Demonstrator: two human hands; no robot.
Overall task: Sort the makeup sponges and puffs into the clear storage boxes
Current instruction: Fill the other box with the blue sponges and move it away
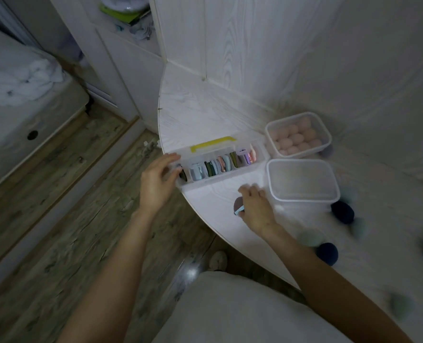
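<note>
Two hands at work: step in hand is filing a flat puff into the divided box.
Right hand (256, 209): grasps a purple puff (238, 205), low over the table (205, 112), near the empty box (303, 179).
Left hand (157, 179): fingers curled round the end of the divided box (218, 162), steadying it.
Loose sponges: dark sponge (342, 212) beside the empty box.
Far box (298, 135): holds pink sponges.
Next move: likely carry the puff left, stand it on edge, match a free slot.
</note>
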